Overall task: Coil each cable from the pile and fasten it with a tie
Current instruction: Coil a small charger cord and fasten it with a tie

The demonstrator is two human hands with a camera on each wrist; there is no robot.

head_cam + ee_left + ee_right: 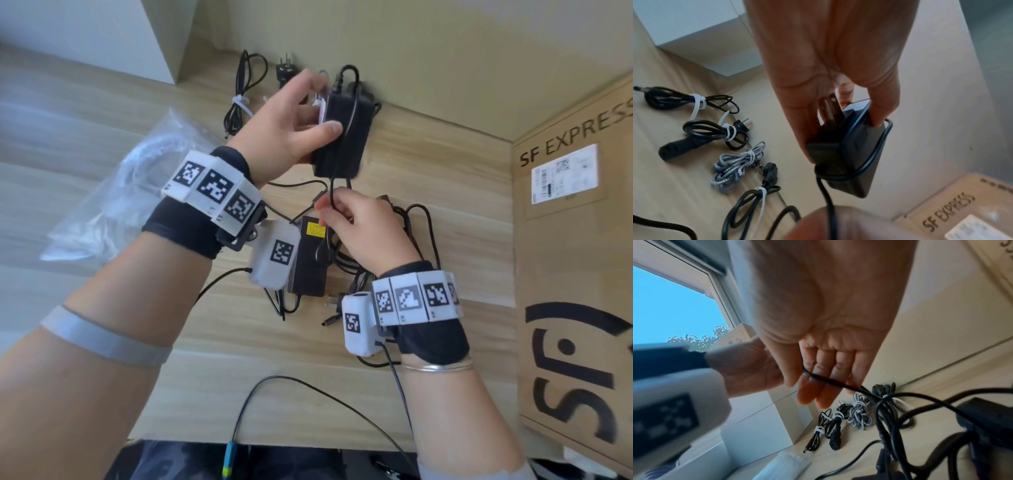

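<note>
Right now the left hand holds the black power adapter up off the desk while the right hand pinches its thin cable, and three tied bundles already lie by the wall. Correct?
Not quite: the left wrist view shows four tied bundles, not three. The rest holds: the left hand holds the black power adapter off the desk, and the right hand pinches its thin cable.

Black adapter with its black cord, white ties on black bundles, a grey-and-white braided cable, and a brown box printed black.
</note>
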